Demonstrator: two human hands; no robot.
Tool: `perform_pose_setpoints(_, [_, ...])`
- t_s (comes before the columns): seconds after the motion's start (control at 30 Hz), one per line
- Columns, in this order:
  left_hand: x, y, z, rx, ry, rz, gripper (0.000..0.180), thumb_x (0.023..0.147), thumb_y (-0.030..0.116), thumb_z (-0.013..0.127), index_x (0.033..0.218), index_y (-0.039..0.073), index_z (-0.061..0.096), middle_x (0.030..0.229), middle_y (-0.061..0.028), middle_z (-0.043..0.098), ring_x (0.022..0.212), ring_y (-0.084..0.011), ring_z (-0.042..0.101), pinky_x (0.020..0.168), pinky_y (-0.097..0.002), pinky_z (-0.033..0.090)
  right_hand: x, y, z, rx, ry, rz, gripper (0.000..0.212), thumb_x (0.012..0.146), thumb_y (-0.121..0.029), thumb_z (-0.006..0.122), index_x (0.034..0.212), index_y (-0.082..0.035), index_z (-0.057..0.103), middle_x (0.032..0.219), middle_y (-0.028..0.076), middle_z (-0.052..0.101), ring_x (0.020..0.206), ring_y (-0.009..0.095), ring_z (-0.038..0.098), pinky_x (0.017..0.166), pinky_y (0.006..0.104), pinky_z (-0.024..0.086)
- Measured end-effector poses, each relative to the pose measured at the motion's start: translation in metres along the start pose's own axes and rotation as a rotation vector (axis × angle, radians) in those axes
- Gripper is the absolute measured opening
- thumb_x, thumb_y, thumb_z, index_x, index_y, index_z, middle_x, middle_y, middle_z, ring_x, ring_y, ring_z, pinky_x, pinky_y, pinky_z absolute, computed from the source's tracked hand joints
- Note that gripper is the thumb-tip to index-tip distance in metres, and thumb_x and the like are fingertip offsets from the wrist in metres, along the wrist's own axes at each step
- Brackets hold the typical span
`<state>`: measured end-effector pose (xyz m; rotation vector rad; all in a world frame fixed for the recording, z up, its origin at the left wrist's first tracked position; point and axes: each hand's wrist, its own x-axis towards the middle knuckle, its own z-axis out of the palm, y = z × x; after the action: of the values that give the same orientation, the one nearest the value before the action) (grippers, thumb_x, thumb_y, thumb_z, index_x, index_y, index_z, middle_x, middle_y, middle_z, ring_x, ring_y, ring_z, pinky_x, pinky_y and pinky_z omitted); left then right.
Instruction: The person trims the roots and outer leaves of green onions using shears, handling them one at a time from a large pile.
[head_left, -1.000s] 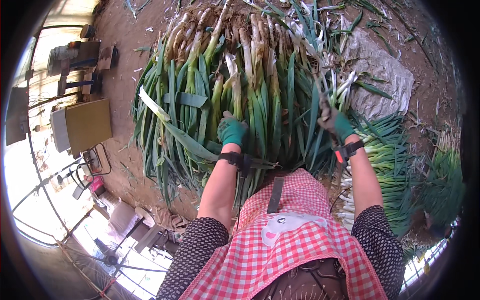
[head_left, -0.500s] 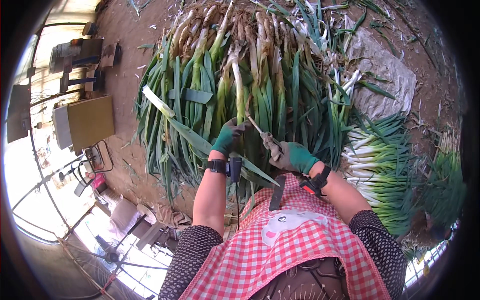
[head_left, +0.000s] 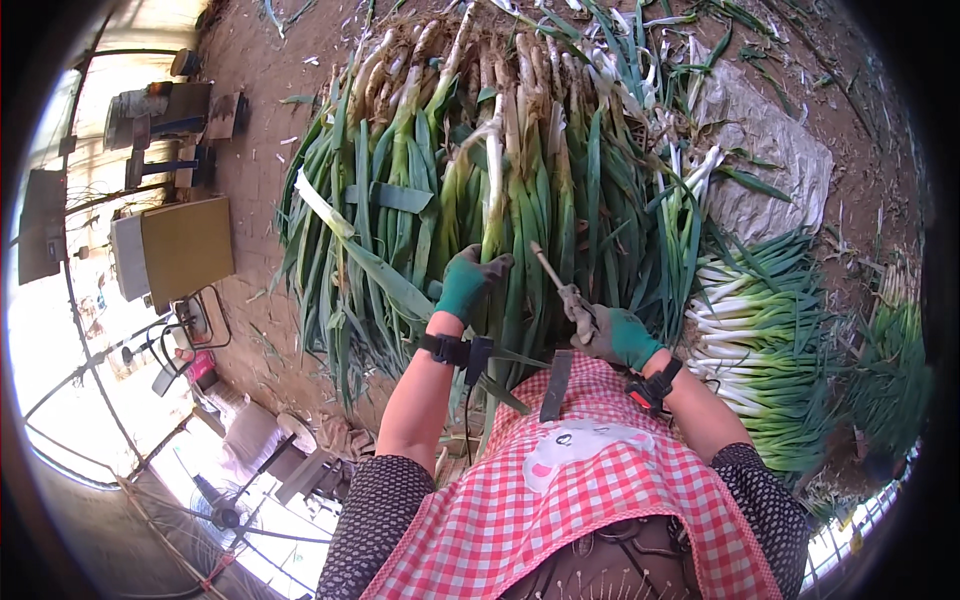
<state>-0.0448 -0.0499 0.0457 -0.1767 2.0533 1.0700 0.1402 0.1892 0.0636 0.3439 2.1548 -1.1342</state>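
Note:
My left hand (head_left: 472, 280), in a green and grey glove, is closed round the green part of a leek (head_left: 494, 185). The leek's white shaft points away from me over the pile. My right hand (head_left: 612, 334), gloved alike, grips a thin stick-like tool (head_left: 549, 266), perhaps a small knife; its kind is unclear. The tool's tip points up and left, apart from the held leek. Beneath both hands lies a big heap of leeks (head_left: 395, 225), their brown, soil-covered root ends at the far side. One leek with a white end (head_left: 322, 203) lies across the heap's left.
Cleaned leeks (head_left: 745, 330) lie in a stack at the right, white ends toward me. Behind them a crumpled pale sheet (head_left: 765, 140) covers some soil. More leeks (head_left: 890, 350) lie at the far right. A yellow-brown box (head_left: 185, 250) and a fan (head_left: 222, 510) stand at the left.
My right hand and its tool have moved right and slightly nearer, away from the held leek. My left hand has shifted slightly right with the leek.

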Motion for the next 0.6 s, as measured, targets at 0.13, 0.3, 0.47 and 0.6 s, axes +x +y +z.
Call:
perform_pose_setpoints(0.13, [0.004, -0.014, 0.025, -0.113, -0.032, 0.001, 0.037, 0.090, 0.024, 0.078, 0.116, -0.002, 0.071, 0.094, -0.0055, 0.073, 0.082, -0.0113, 0.066, 0.075, -0.0307, 0.054, 0.011, -0.041, 0.003, 0.061, -0.079, 0.087, 0.039, 0.089, -0.040, 0.064, 0.098, -0.004, 0.076, 0.086, 0.026, 0.071, 0.087, 0.046, 0.071, 0.074, 0.0504, 0.057])
perform_pose_setpoints(0.3, [0.004, -0.027, 0.035, 0.209, 0.106, 0.010, 0.043, 0.090, 0.028, 0.076, 0.120, -0.002, 0.070, 0.087, -0.0082, 0.074, 0.077, -0.0121, 0.066, 0.073, -0.0316, 0.053, 0.011, -0.059, 0.004, 0.074, 0.058, 0.012, 0.032, 0.090, -0.032, 0.061, 0.104, -0.010, 0.078, 0.087, 0.024, 0.070, 0.086, 0.045, 0.070, 0.067, 0.0471, 0.056])
perform_pose_setpoints(0.47, [-0.007, -0.017, 0.051, 0.098, 0.017, -0.088, 0.052, 0.089, 0.037, 0.073, 0.126, 0.002, 0.069, 0.091, -0.0169, 0.075, 0.081, -0.0242, 0.072, 0.079, -0.0387, 0.055, 0.067, -0.060, -0.018, 0.141, 0.049, 0.097, 0.046, 0.087, -0.046, 0.065, 0.106, -0.005, 0.075, 0.095, 0.026, 0.072, 0.094, 0.045, 0.072, 0.078, 0.0497, 0.058])
perform_pose_setpoints(0.6, [0.004, -0.057, 0.058, 0.219, 0.124, 0.052, 0.054, 0.092, 0.042, 0.069, 0.127, 0.001, 0.067, 0.097, -0.0191, 0.076, 0.090, -0.0345, 0.074, 0.081, -0.0441, 0.055, 0.148, -0.046, -0.016, 0.040, 0.050, 0.215, 0.053, 0.087, -0.050, 0.062, 0.105, -0.002, 0.076, 0.094, 0.028, 0.073, 0.096, 0.045, 0.073, 0.081, 0.0482, 0.059])
